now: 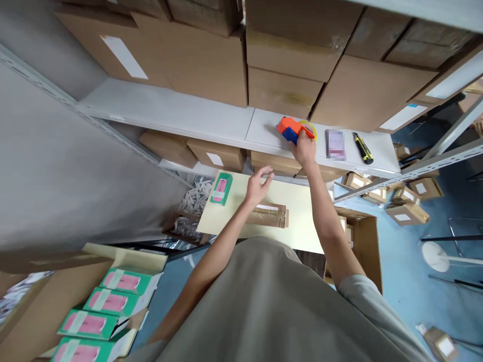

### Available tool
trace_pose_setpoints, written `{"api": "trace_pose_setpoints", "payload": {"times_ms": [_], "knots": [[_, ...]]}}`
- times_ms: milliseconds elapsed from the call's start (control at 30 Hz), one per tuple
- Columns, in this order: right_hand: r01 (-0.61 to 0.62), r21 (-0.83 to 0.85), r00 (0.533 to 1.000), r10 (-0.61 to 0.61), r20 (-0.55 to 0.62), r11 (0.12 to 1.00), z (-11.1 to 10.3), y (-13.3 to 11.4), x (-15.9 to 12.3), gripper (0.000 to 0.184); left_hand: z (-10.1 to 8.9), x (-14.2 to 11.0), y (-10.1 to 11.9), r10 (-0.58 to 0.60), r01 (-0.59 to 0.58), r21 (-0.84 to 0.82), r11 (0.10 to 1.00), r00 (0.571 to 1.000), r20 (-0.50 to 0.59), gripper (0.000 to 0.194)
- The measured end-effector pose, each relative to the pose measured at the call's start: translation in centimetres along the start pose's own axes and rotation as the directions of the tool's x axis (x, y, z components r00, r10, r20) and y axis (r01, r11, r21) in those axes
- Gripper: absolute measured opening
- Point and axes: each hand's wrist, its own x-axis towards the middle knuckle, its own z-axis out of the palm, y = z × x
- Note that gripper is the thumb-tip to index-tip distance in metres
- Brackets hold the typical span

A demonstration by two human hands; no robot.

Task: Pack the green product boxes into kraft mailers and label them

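My right hand [305,149] is closed around an orange and blue tape dispenser [290,128] with a roll of yellow tape, at the front of the grey shelf [211,113]. Over the pale yellow table [298,236], my left hand [259,185] hovers with its fingers apart and nothing in them. Below that hand lies a long taped cardboard box [267,216] bearing a white label. A green and pink box [221,189] rests at the table's left end.
Right of the dispenser, a blurred packet [335,144] and a black and yellow utility knife [363,148] lie on the shelf. Large cartons [196,60] stand behind them. Several green and pink boxes [113,300] sit at lower left. An open carton [364,246] stands right of the table.
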Motion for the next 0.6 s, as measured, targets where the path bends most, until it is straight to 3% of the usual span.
{"api": "trace_pose_setpoints", "payload": {"times_ms": [67,133,200,300,433,600], "knots": [[-0.013,0.157,1.0,0.011,0.011,0.988,-0.3,-0.7,-5.4,0.079,-0.7,-3.3,-0.5,-0.052,0.051,-0.045,0.998,0.999,-0.007,0.036],[-0.071,0.403,0.995,0.038,0.087,0.912,-0.2,-2.1,-12.1,0.078,-1.3,-6.8,-0.7,-0.098,0.096,-0.081,0.992,0.995,-0.019,0.036],[-0.199,0.633,0.976,0.091,0.199,0.748,0.5,-4.0,-18.8,0.072,-1.8,-9.9,-0.6,-0.125,0.123,-0.097,0.988,0.992,-0.023,0.035],[-0.401,0.735,0.914,0.185,0.361,0.546,2.0,-6.7,-26.2,0.065,-2.4,-13.4,-0.5,-0.141,0.141,-0.062,0.988,0.99,0.0,0.032],[-0.525,0.711,0.848,0.221,0.481,0.468,3.7,-7.9,-29.9,0.068,-3.5,-16.0,-0.3,-0.164,0.163,0.032,0.986,0.986,0.036,0.028],[-0.545,0.663,0.819,0.158,0.551,0.513,4.2,-6.8,-30.6,0.073,-5.3,-16.9,-0.4,-0.163,0.14,0.143,0.98,0.973,0.163,0.02]]}}
